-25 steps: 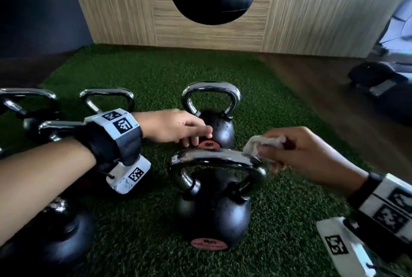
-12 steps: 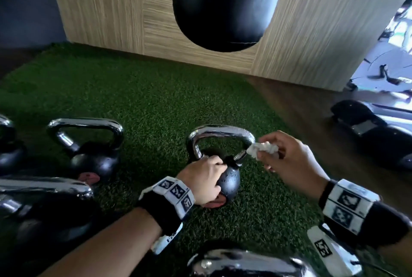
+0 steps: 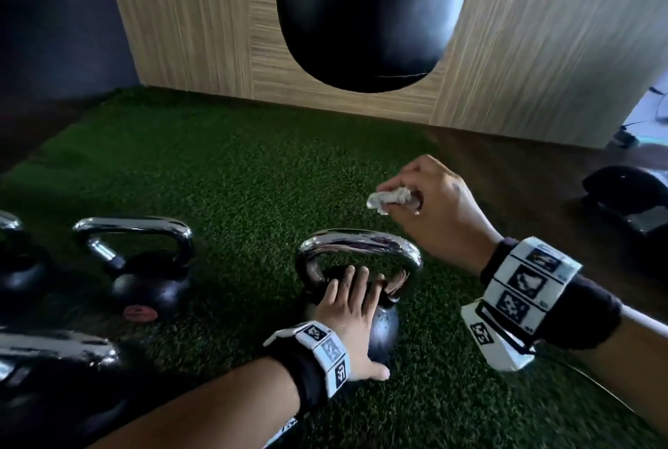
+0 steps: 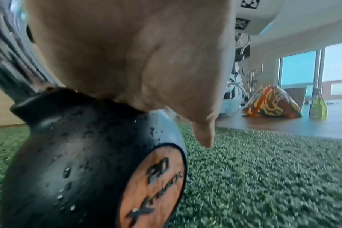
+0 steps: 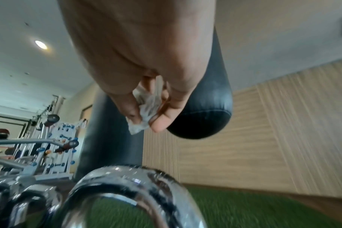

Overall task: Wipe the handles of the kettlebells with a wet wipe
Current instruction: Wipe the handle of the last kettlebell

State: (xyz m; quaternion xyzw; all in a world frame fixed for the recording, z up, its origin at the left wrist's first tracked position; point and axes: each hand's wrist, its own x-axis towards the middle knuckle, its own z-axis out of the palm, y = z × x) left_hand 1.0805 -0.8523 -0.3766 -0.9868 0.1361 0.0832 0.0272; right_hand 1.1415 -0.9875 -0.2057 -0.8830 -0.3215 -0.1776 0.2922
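Observation:
A black kettlebell (image 3: 383,325) with a chrome handle (image 3: 358,244) stands on the green turf in the middle of the head view. My left hand (image 3: 352,289) lies flat on its ball, with straight fingers reaching under the handle. The left wrist view shows the palm (image 4: 137,54) on the wet black ball (image 4: 78,154), above its orange "20" label (image 4: 154,185). My right hand (image 3: 433,210) hovers just above and beyond the handle's right end and pinches a crumpled white wet wipe (image 3: 388,197). In the right wrist view the wipe (image 5: 144,111) hangs clear above the handle (image 5: 127,182).
Three more chrome-handled kettlebells stand to the left: one beside (image 3: 144,268), one at the far left edge (image 3: 14,260), one close at the lower left (image 3: 54,376). A black punching bag (image 3: 368,15) hangs ahead before a wooden wall. Dark gear (image 3: 629,203) lies on the right floor.
My left hand went from curled over the ball to flat, fingers straight under the handle. My right hand lifted the wipe off the handle's right corner, up and away. The view shifted forward.

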